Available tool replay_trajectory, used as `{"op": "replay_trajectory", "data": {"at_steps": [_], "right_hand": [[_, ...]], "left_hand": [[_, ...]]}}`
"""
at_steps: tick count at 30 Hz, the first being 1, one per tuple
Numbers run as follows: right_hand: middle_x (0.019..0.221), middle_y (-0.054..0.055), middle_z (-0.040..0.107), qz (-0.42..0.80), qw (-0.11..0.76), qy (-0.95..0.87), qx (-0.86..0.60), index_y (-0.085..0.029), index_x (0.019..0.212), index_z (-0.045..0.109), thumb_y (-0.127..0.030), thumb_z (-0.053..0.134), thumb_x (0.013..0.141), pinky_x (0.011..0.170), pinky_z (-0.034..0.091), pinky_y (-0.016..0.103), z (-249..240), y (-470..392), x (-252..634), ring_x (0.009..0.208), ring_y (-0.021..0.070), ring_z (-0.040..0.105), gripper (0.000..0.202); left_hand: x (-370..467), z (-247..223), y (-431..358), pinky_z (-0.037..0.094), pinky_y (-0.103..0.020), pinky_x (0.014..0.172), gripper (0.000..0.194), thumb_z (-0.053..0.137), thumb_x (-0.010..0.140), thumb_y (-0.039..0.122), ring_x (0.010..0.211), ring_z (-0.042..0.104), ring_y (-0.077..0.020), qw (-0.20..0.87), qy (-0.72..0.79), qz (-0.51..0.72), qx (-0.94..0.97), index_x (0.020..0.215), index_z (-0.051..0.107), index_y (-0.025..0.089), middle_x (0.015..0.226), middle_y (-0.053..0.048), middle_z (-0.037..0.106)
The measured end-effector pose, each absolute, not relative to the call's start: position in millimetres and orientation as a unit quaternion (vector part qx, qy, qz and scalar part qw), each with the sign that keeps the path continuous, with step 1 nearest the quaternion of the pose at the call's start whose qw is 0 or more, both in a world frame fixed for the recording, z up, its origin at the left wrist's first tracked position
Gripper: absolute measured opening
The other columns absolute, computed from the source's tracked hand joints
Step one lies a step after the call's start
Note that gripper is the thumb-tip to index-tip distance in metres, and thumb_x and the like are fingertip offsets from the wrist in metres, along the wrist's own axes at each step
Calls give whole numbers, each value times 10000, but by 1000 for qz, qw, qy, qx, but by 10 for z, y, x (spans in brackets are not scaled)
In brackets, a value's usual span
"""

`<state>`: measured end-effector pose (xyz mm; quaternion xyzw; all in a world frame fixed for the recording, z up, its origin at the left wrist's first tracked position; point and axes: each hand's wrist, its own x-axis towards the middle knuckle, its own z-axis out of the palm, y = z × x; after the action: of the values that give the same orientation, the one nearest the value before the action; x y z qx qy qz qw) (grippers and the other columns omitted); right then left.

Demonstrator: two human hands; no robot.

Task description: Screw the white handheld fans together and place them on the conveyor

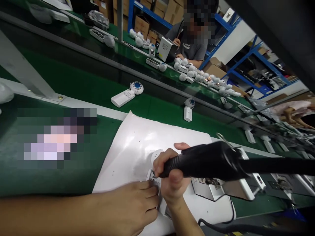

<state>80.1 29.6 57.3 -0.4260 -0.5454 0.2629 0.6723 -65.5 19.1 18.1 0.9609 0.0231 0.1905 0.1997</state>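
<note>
A black handheld tool with a thick cable (209, 160) is in my right hand (172, 173), whose fingers wrap round its front end. The tool's tip points at a white device (154, 177) with a round head, lying on a white sheet (128, 147). My left hand (137, 203) rests over the near part of that device, with its fingers curled on it. The tool and both hands hide much of the device, and the tool's tip is not visible.
Similar white devices lie on the green belt beyond, one at left (124, 95) and one at centre (188, 111). A white and grey box unit (211, 190) stands at right. A metal post (27, 65) rises at left. Across the line, a person (192, 49) sits behind more devices.
</note>
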Motion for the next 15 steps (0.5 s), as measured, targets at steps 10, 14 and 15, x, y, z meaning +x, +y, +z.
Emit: {"op": "replay_trajectory", "data": {"at_steps": [10, 14, 15], "right_hand": [[607, -75, 545, -74, 729, -473, -489, -263, 1197, 536, -657, 621, 976, 417, 442, 357, 1031, -33, 2137, 436, 197, 454, 459], [600, -77, 538, -35, 735, -461, -496, -264, 1214, 515, -653, 583, 983, 432, 443, 362, 966, -59, 1995, 445, 197, 445, 458], [591, -79, 529, -4, 734, -456, -504, -272, 1238, 515, -703, 530, 989, 426, 437, 361, 979, -80, 1882, 442, 196, 434, 498]], "left_hand": [[-632, 202, 190, 457, -380, 830, 96, 698, 899, 226, 810, 555, -228, 228, 15, 196, 953, 894, 609, 191, 887, -55, 648], [-629, 178, 181, 457, -377, 838, 96, 664, 919, 240, 805, 548, -224, 212, 14, 197, 957, 871, 598, 190, 880, -56, 624], [-627, 170, 179, 461, -373, 840, 99, 664, 912, 241, 807, 543, -222, 208, 12, 198, 958, 864, 596, 187, 882, -57, 617]]}}
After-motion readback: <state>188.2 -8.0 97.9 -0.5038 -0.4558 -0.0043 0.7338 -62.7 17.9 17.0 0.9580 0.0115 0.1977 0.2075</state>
